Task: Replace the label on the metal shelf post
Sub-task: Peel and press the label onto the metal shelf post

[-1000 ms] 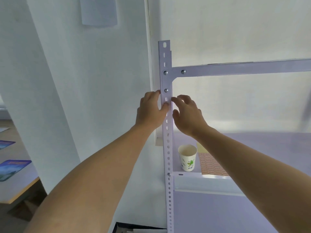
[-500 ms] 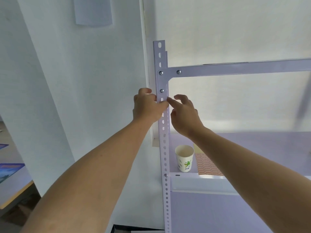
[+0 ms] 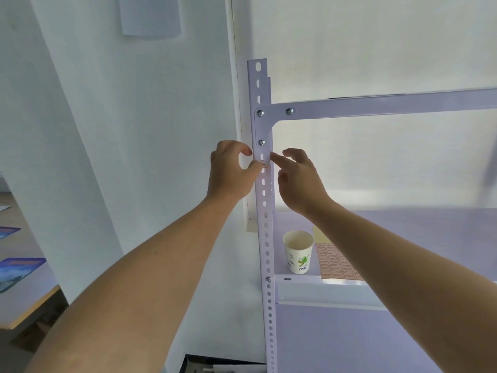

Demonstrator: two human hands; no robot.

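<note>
White perforated steel fills my view: the shelf post [image 3: 265, 211] stands upright with a row of slots down its face, bolted near its top to a horizontal beam [image 3: 376, 103]. Both my bare hands are raised to it just under the lowest bolt [image 3: 261, 142] of the corner bracket. My left hand [image 3: 232, 170] comes in from the post's left edge, thumb pressed onto a small label [image 3: 264, 165] with a reddish border that sits on the post face; the index finger curls above, apart from the thumb, so nothing is pinched. I cannot tell whether the label is fully stuck down. My right hand [image 3: 298, 179] is at the post's right edge, index fingertip touching the metal just above and right of the label, the other fingers loosely spread and holding nothing.

Lower down, on the shelf [image 3: 322, 289] behind the post, a paper cup [image 3: 298, 251] with a green print stands upright near the front left corner. Just to its right lies a sheet of orange-bordered labels [image 3: 334, 262], partly hidden by my right forearm.
</note>
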